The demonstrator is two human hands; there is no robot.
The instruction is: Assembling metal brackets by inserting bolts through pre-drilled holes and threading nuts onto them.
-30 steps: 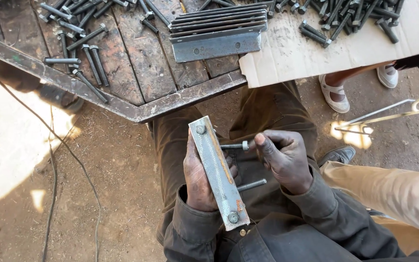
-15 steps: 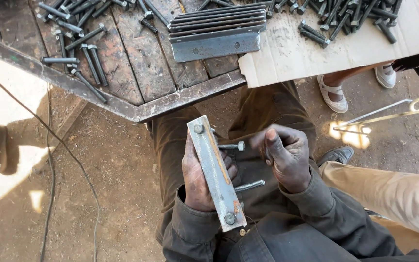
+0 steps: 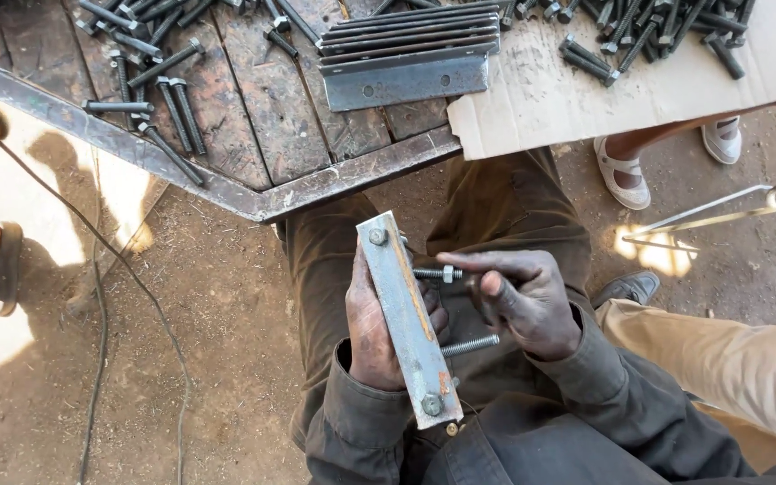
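Note:
My left hand (image 3: 372, 328) grips a flat grey steel bar (image 3: 402, 316), held upright over my lap. Two bolts pass through it, one near each end. The upper bolt (image 3: 433, 274) sticks out to the right with a nut (image 3: 448, 274) on its thread. My right hand (image 3: 523, 301) has its fingertips pinched on that nut. The lower bolt (image 3: 471, 345) juts out bare below my right hand.
A worn wooden table with a steel frame (image 3: 253, 202) stands ahead, holding loose long bolts (image 3: 150, 90) and a stack of steel angle bars (image 3: 406, 49). A cardboard sheet (image 3: 586, 99) carries more bolts. Another person's feet (image 3: 621, 175) and a trouser leg (image 3: 729, 368) are right; a cable (image 3: 101, 296) crosses the dirt.
My right hand has slid along the upper bolt with the nut. A foot has come in at the left edge. The bar is held the same way.

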